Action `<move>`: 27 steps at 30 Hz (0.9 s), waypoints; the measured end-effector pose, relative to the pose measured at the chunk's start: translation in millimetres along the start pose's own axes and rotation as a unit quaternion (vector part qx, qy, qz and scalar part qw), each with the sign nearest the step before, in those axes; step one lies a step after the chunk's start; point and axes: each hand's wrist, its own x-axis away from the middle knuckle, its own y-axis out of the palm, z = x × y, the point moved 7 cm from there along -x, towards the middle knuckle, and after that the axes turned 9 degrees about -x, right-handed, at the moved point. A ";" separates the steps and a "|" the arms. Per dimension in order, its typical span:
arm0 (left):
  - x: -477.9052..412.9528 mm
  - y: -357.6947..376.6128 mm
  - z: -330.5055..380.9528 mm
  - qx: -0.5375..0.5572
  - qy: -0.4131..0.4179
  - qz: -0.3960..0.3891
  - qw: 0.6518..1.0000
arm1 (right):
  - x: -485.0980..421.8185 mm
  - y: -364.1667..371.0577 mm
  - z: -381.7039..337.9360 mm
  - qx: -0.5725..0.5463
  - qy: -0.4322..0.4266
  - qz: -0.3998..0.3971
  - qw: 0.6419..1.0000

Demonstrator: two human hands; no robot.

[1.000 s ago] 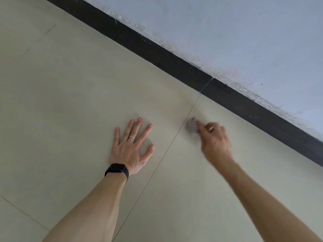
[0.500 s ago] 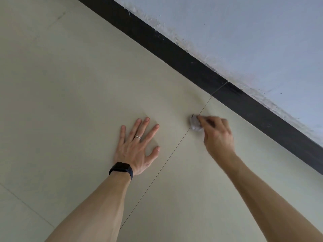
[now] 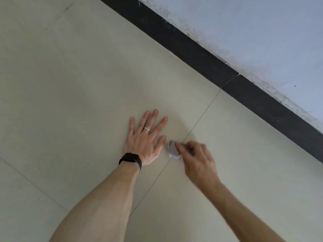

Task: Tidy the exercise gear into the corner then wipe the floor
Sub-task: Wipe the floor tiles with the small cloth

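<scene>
Pale floor tiles (image 3: pixel 83 95) run to a black skirting board (image 3: pixel 192 48) under a white wall (image 3: pixel 262 28). On them the left hand (image 3: pixel 145 142) lies flat, grip spread. The right hand (image 3: pixel 199 161) pinches a crumpled wipe (image 3: pixel 172 151) in its grip on a tile joint (image 3: pixel 198 119), just beside the left hand.

right hand (image 3: pixel 197 159) presses wad (image 3: pixel 172 151) beside flat left hand (image 3: pixel 146 140).

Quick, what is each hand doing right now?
Left hand: open, spread flat on the floor.
Right hand: closed on a small crumpled wipe, held against the floor.
</scene>
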 end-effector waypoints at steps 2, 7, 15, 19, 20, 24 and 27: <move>-0.1 1.1 -1.0 -0.002 0.004 0.004 1.000 | -36.5 -11.5 31.3 0.011 0.067 0.051 0.996; 0.8 0.3 -0.3 -0.002 0.010 0.004 1.000 | -29.0 -4.6 14.8 -0.002 0.121 0.101 0.987; 0.6 -3.1 0.2 -0.009 0.023 -0.026 0.999 | 68.0 24.7 -61.1 -0.040 -0.016 -0.062 0.997; 27.1 -13.3 -25.9 0.028 0.049 -0.022 0.998 | 14.9 7.3 -23.4 -0.034 0.122 0.031 0.992; 47.1 -13.5 -42.3 0.036 0.023 -0.007 0.999 | 16.2 10.1 -28.6 -0.023 0.131 0.038 0.990; 168.3 13.0 -107.4 0.042 -0.132 0.022 0.990 | 91.6 46.6 -118.9 -0.067 0.011 -0.032 0.997; 219.9 37.9 -121.2 0.035 -0.161 -0.030 0.986 | 170.4 77.5 -195.3 -0.106 -0.140 -0.160 0.972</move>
